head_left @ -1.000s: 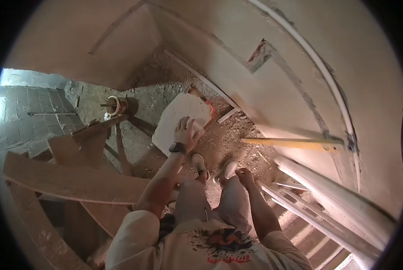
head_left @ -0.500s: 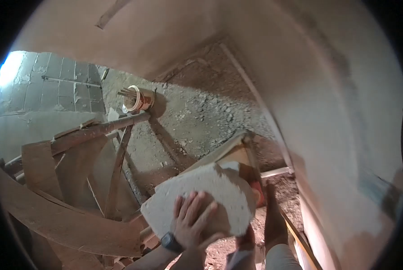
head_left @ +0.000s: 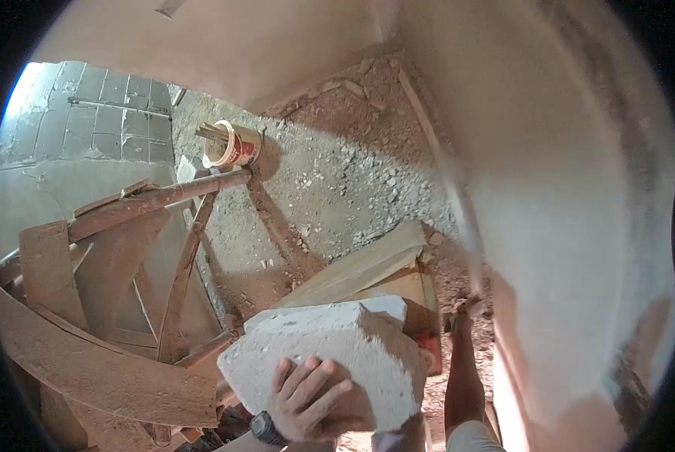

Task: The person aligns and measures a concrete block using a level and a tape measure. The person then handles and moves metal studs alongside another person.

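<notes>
My left hand [head_left: 309, 399], with a dark watch on its wrist, presses its fingers on the near face of a pale, rough broken masonry block [head_left: 330, 348]. The thumb side lies in shadow and the block's underside is hidden. Another pale piece [head_left: 386, 307] shows just behind its upper edge. Below and behind the block lies a dusty sack-like sheet [head_left: 368, 260] over a yellowish box-like thing [head_left: 405, 292]. My right hand is not visible; the block may cover it.
A bucket [head_left: 241, 145] with sticks in it stands on the rubble-strewn floor [head_left: 337, 188]. Wooden poles and boards [head_left: 119, 399] fill the left side. A plastered wall [head_left: 556, 226] rises at right. A bare leg [head_left: 464, 377] stands beside the block.
The block and my left hand sit slightly lower and further left in view, and more of the block's top edge shows. The camera has shifted, and the leg at right has moved.
</notes>
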Demonstrator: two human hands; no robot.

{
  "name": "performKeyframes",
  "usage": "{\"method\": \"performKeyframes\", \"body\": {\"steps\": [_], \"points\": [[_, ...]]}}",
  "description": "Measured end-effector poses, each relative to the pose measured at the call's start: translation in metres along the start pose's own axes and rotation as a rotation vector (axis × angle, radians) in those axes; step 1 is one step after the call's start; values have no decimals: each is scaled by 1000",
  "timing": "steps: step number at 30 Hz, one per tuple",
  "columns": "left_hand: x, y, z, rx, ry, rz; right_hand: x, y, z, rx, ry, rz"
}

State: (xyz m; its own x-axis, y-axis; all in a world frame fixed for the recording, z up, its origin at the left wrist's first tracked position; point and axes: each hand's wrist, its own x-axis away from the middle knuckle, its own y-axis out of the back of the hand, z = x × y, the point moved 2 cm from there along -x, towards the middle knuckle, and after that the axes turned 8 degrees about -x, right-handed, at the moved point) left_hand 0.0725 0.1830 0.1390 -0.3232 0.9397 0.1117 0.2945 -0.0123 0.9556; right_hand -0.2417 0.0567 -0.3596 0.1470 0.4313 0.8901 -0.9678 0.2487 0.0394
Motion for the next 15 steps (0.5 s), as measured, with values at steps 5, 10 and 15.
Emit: {"method": "performKeyframes", "body": {"steps": [5,10,15], "points": [[-5,11,0,73,-2,41,137,9,98,-64,-302,141],[-6,14,1,93,-34,-29,279,0,182,-65,-290,125],[-6,17,3,158,-62,-64,393,14,211,-30,-203,116]]}}
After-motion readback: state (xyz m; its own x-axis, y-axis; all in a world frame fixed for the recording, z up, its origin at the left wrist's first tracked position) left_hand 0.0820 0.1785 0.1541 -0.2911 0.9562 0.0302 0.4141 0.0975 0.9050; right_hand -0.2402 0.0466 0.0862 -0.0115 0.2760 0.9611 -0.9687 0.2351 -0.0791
